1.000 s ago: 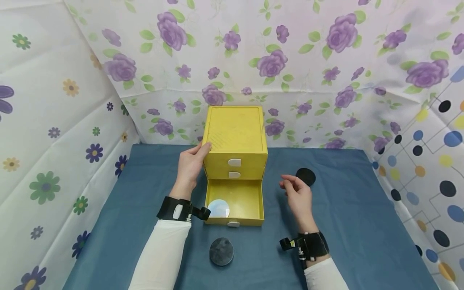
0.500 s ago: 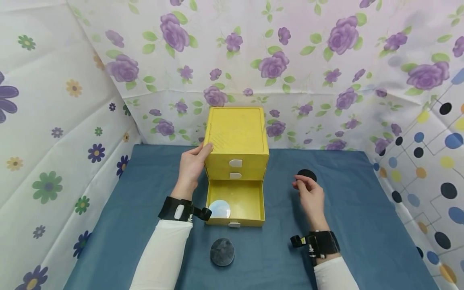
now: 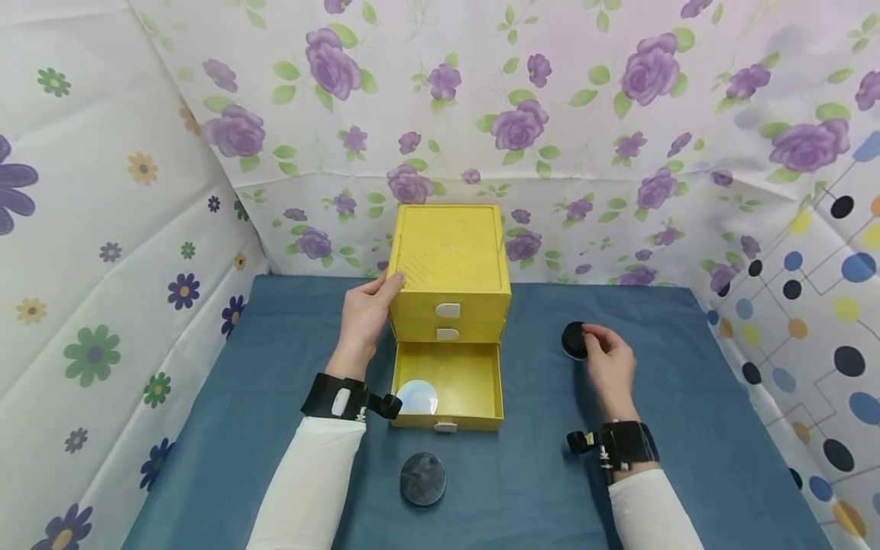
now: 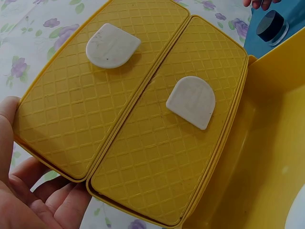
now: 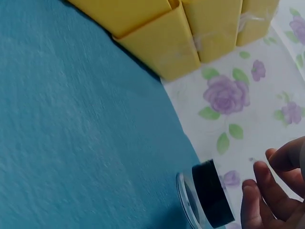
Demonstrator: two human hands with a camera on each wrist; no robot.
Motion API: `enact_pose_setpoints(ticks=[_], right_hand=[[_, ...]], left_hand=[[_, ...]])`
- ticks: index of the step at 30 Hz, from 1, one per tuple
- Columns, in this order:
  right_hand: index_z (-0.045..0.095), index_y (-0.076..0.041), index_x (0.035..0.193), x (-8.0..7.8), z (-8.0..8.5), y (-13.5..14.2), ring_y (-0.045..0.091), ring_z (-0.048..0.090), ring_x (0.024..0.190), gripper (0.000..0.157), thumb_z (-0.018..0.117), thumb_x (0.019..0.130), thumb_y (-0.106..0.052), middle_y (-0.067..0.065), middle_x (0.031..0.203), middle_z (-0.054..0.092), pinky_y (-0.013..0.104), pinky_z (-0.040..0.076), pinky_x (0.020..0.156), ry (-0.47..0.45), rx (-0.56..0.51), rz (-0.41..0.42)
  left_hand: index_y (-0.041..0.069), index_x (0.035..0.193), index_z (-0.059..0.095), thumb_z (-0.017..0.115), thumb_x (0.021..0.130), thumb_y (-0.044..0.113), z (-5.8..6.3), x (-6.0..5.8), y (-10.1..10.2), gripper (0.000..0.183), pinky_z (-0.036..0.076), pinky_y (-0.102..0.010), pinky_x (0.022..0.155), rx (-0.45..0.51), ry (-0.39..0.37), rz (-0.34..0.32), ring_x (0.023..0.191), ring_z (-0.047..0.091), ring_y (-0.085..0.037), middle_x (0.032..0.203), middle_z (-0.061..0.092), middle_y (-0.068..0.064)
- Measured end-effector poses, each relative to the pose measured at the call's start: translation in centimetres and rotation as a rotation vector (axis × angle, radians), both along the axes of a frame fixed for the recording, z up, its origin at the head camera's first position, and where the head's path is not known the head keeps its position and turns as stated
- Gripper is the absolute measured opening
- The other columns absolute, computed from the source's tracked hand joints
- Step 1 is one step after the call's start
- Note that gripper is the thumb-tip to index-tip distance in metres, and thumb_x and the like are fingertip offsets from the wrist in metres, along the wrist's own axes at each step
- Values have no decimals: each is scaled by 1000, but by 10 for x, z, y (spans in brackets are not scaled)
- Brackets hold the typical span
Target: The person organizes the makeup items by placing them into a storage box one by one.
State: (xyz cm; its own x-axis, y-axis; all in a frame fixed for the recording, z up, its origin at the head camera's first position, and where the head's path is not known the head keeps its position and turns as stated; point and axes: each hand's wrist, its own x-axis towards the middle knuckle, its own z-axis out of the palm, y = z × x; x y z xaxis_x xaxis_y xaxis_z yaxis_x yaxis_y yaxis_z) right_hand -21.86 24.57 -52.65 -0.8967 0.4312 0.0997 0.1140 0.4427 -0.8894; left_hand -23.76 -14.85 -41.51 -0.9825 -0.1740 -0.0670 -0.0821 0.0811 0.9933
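Note:
My left hand (image 3: 362,317) grips the left front corner of a yellow drawer cabinet (image 3: 450,252), thumb at its top edge. The lowest drawer (image 3: 470,374) is pulled out, and a pale, shiny disc (image 3: 417,397) lies at its left front. The two upper drawers, with white tabs (image 4: 191,101), are closed. To the right of the cabinet, a small clear jar with a black lid (image 3: 573,340) stands on the blue cloth. My right hand (image 3: 610,367) is right beside it, fingers loosely bent. The right wrist view shows these fingers (image 5: 264,183) a little apart from the lid (image 5: 213,193).
A dark round lidded container (image 3: 422,479) stands in front of the open drawer on the blue cloth (image 3: 509,489). Floral sheets (image 3: 591,137) hang behind and at the left, and a dotted sheet (image 3: 811,367) hangs at the right.
My right hand has moved right, from beside the cabinet to the black-lidded jar. My left hand keeps its grip on the cabinet corner.

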Motion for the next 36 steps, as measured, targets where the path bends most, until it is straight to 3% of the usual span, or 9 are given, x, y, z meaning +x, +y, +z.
enact_pose_setpoints(ticks=[7, 13, 17, 23, 29, 36], right_hand=[[63, -17, 132, -8, 2, 7, 26, 50, 120, 35, 55, 101, -29, 9, 131, 58, 50, 45, 97, -20, 106, -7], [32, -13, 156, -16, -5, 7, 45, 25, 138, 71, 55, 99, -50, 25, 155, 26, 66, 29, 108, -168, 203, 168], [17, -10, 159, -20, -12, 7, 48, 24, 137, 88, 54, 96, -58, 32, 155, 21, 68, 29, 107, -248, 229, 235], [17, -8, 159, -24, -16, 4, 53, 23, 135, 91, 65, 93, -48, 35, 151, 26, 70, 27, 106, -268, 305, 217], [23, -11, 158, -24, -23, 3, 55, 25, 131, 85, 71, 91, -32, 34, 148, 31, 71, 33, 101, -254, 378, 177], [31, -11, 155, -23, -24, 2, 53, 29, 129, 79, 72, 90, -31, 33, 145, 35, 70, 36, 99, -230, 385, 161]], left_hand=[[21, 134, 62, 70, 83, 62, 0, 0, -1, 66, 41, -44, 109, 2, 0, 4, 132, 44, -14, 141, 55, 11], [21, 134, 61, 70, 82, 64, -1, -1, -2, 69, 41, -44, 109, -1, -4, 6, 132, 44, -15, 142, 54, 10], [21, 133, 62, 70, 83, 63, -2, -1, -2, 67, 41, -44, 109, 3, -6, 1, 132, 44, -15, 141, 54, 11], [20, 133, 62, 71, 83, 62, -1, -2, -1, 66, 42, -42, 108, 11, -3, 5, 131, 45, -14, 141, 55, 11], [20, 134, 62, 71, 83, 62, -1, -1, -1, 66, 43, -42, 107, 11, -12, 2, 130, 45, -14, 141, 55, 10], [20, 134, 61, 71, 83, 62, -1, -2, -2, 66, 44, -42, 106, 14, -7, -2, 131, 45, -14, 141, 54, 11]])
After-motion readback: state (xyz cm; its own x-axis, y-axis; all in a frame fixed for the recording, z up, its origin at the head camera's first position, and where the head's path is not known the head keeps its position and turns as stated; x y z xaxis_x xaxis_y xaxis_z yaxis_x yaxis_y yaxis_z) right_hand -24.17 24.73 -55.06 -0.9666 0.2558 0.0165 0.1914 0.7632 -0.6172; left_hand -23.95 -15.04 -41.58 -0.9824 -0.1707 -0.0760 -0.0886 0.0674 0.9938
